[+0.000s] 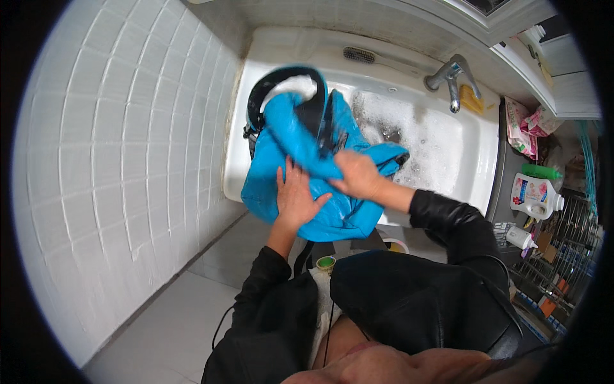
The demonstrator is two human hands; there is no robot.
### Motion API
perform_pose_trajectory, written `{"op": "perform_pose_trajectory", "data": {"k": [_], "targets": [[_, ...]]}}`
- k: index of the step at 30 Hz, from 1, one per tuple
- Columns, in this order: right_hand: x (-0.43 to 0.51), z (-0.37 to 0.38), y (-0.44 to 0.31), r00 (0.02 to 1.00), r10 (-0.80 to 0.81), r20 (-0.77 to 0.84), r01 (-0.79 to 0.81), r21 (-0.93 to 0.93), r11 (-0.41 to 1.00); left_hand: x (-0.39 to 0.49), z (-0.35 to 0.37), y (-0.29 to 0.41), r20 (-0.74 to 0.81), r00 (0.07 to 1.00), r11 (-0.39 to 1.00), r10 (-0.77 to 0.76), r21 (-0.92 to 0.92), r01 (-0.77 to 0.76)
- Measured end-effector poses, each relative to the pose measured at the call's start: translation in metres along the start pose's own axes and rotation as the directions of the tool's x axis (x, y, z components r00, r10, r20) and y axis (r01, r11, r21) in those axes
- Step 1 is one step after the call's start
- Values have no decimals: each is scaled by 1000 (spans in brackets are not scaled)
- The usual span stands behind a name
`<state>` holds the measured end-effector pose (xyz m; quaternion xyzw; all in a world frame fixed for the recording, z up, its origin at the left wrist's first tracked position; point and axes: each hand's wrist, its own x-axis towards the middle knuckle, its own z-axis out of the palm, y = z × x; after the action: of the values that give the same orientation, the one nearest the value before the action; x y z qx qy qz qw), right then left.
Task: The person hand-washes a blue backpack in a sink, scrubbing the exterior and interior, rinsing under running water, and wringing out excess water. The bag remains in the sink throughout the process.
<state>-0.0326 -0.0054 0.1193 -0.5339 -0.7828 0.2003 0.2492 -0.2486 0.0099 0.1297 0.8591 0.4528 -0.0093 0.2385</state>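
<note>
A wet blue backpack (264, 163) with black straps and trim lies over the left side and front rim of a white sink (477, 168). My left hand (297, 194) rests on it, palm down with the fingers spread. My right hand (357, 175) grips a fold of the blue fabric, which is blurred by motion. Soapy water (412, 158) with white suds fills the basin to the right of the bag. Part of the basin is hidden under the backpack.
A scrub brush (379, 61) lies on the sink's back ledge. Right of it are a chrome faucet (453, 81) and a yellow sponge (471, 99). Bottles, among them a white detergent jug (535, 196), stand along the right side. A tiled wall (129, 144) bounds the left.
</note>
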Motion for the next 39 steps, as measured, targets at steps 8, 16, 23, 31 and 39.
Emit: {"op": "perform_pose_trajectory", "data": {"k": [8,16,23,31,39], "targets": [[160,67,78,920,205,-334,-270,-160,950,5,7,4,-70,997,999,-24,32,26],[38,4,-16,960,218,177,-195,-139,971,7,9,-4,-59,998,998,2,-55,-5],[174,74,60,918,383,-107,-395,-146,907,-3,8,-3,-33,999,1000,11,-23,-12],[100,-17,124,898,420,131,-408,-111,906,-40,11,47,-85,981,980,172,-84,-179],[82,-35,150,843,467,266,-536,462,706,-44,34,50,-212,898,915,386,-36,-402]]}}
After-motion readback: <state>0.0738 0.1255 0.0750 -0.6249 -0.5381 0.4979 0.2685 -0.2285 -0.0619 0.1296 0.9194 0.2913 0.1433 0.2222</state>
